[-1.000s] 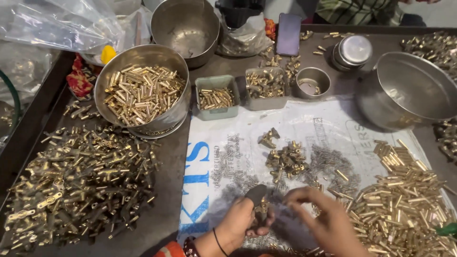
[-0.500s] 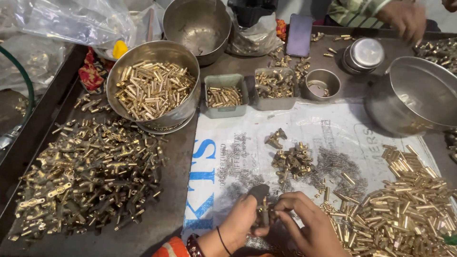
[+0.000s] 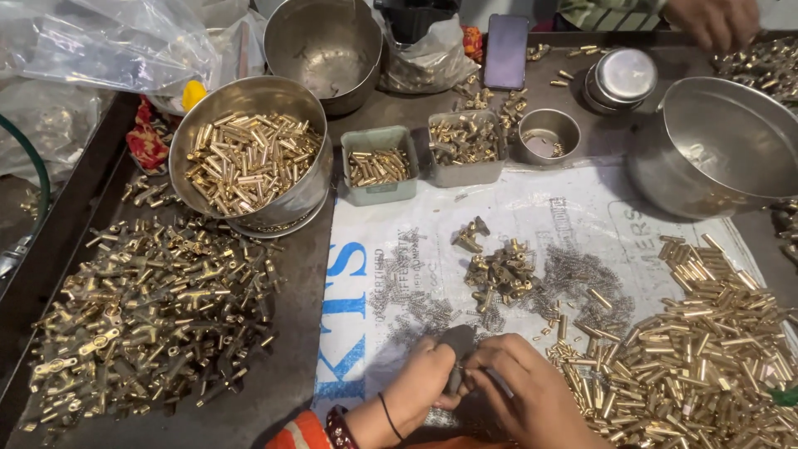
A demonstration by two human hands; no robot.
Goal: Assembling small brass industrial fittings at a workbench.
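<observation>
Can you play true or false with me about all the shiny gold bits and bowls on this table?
1. The steel bowl on the left is full of brass tubes. True.
2. Both of the person's hands are up by the phone. False: the left hand and right hand are together at the near edge, pinching a small dark tool.
3. The big steel pot on the right is filled with brass tubes. False: it looks empty; the loose pile of brass tubes lies on the white sack beside it.
4. Tiny grey springs are scattered on the white sack. True.
5. The phone lies at the far side of the table. True.
</observation>
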